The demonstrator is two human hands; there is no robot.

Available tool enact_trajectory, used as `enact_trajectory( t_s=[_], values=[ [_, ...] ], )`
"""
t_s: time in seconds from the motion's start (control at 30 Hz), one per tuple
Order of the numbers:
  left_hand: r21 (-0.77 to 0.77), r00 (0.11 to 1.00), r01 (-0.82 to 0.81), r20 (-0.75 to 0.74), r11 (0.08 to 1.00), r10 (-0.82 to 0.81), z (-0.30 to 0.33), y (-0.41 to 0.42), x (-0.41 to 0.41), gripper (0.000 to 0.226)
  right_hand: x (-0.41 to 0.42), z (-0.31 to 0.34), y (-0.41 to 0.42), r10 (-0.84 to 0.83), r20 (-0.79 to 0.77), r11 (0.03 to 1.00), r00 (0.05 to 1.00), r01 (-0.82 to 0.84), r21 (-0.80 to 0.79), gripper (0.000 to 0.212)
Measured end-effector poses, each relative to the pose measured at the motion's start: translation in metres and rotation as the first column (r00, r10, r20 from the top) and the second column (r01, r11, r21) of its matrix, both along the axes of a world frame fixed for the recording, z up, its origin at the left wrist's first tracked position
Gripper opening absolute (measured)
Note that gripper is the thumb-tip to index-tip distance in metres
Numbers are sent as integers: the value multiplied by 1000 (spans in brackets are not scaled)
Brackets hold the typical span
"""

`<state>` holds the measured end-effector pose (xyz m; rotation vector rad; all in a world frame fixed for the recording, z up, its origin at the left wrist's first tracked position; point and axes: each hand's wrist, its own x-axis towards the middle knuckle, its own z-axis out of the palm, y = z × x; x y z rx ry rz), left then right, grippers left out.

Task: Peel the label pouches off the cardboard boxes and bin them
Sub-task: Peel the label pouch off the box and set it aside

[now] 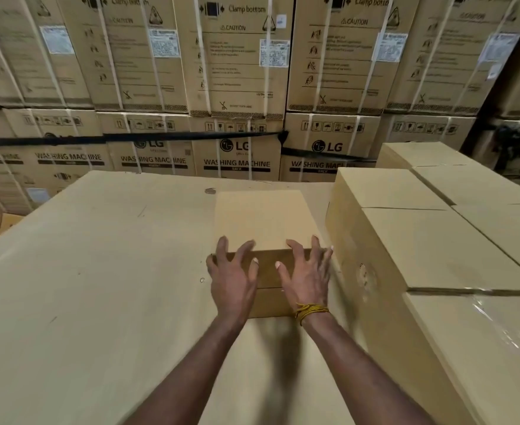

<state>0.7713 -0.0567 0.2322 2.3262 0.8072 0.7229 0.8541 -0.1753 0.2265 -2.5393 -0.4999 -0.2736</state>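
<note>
A small plain cardboard box (260,220) lies on a wide cardboard surface (99,271) in front of me. My left hand (232,276) rests on the box's near left corner, fingers spread over the top edge. My right hand (306,274), with a yellow thread band at the wrist, rests on the near right corner in the same way. Both hands have straight, splayed fingers on the box's near face and top edge. No label pouch shows on the visible faces of this box.
A stack of larger plain cartons (421,240) stands close to the right of the small box; one carton (482,348) has clear tape. A wall of washing machine cartons (237,87) with white labels (274,53) fills the background.
</note>
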Motion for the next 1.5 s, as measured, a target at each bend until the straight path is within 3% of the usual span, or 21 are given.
enact_trajectory(
  t_s=[0.17, 0.27, 0.5, 0.63, 0.8, 0.93, 1.13, 1.3, 1.5],
  values=[
    [20, 999, -35, 6, 999, 35, -5, 26, 68, 35, 63, -7, 34, -43, 225, 993, 973, 66, -95, 47],
    [57, 999, -47, 8, 997, 47, -7, 42, 115, 35, 109, -5, 52, -36, 248, 989, 968, 69, -128, 48],
    [53, 998, -17, -51, 998, 20, -1, 75, 235, 37, 226, 12, 87, 51, 72, 956, 996, -28, -292, 44],
    [-57, 999, 20, -30, 998, -21, 11, 98, 302, 32, 299, 29, 105, 114, -11, 945, 993, -112, -308, 43],
    [-75, 998, 61, -8, 995, -61, 12, 131, 387, 32, 373, 40, 136, 111, -19, 942, 994, -112, -317, 42],
    [-68, 982, 186, -5, 980, -187, 12, 148, 453, 35, 429, 40, 142, 76, 32, 918, 997, -57, -393, 41],
    [-76, 919, 386, -46, 919, -390, 19, 125, 521, 38, 502, 69, 110, -23, -99, 863, 995, -31, -504, 48],
    [-111, 856, 514, -3, 851, -517, 17, 100, 553, 40, 522, 80, 79, -110, -116, 815, 987, 23, -578, 51],
    [-170, 749, 656, 29, 735, -662, 24, 37, 563, 44, 515, 77, 25, -217, -22, 808, 976, 167, -564, 47]
  ],
)
